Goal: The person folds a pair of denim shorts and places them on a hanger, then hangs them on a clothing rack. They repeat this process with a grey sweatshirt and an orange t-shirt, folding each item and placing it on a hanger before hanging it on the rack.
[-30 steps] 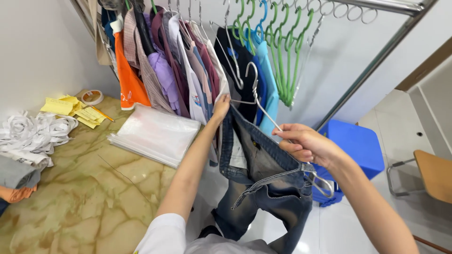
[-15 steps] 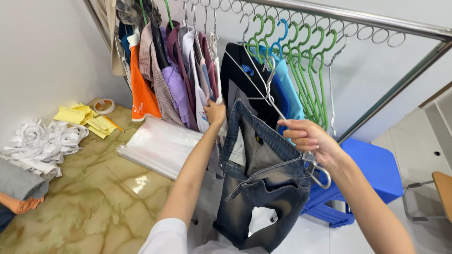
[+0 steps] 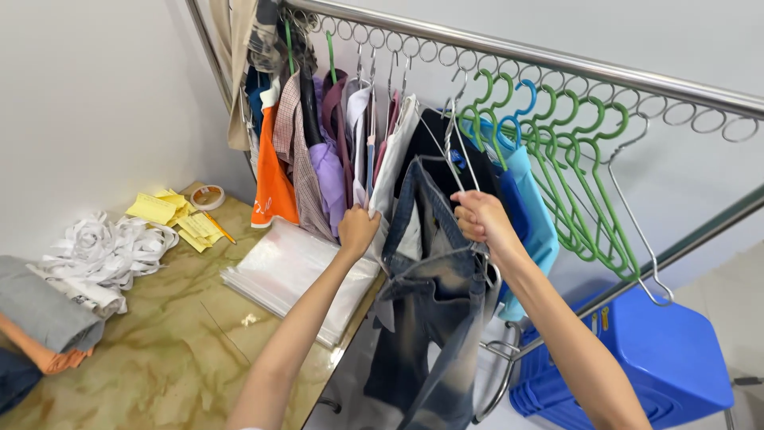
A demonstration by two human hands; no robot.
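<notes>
From the head camera, looking down along a garment rail: I am hanging a pair of faded blue jeans (image 3: 434, 318) on a metal wire hanger (image 3: 450, 155), whose hook is reaching toward the row of rings on the steel rail (image 3: 557, 60). My right hand (image 3: 477, 216) is closing tight around the hanger's lower bar and the waistband beneath it, fingers curled fully shut, carrying the weight. My left hand (image 3: 358, 229) is gripping, fingers bent closed, on the pale edge of the hanging clothes (image 3: 334, 151) beside the jeans, pushing them aside to open a gap. The jeans are draping below my right fist, in front of a black garment, with the legs falling past the table edge toward the floor. To do this well, I am judging that the left hand should be keeping the neighbouring shirts parted while the right is lifting straight, so the hook is meeting a free ring rather than snagging the green plastic hangers (image 3: 573, 183) crowding just to the right. On the marbled tabletop (image 3: 159, 350) to the left, a stack of clear plastic bags (image 3: 286, 271) is lying near the clothes, with white strips (image 3: 103, 255), yellow slips (image 3: 171, 213) and a tape roll (image 3: 208, 197) farther back. A blue plastic stool (image 3: 652, 358) is standing below the rail.
</notes>
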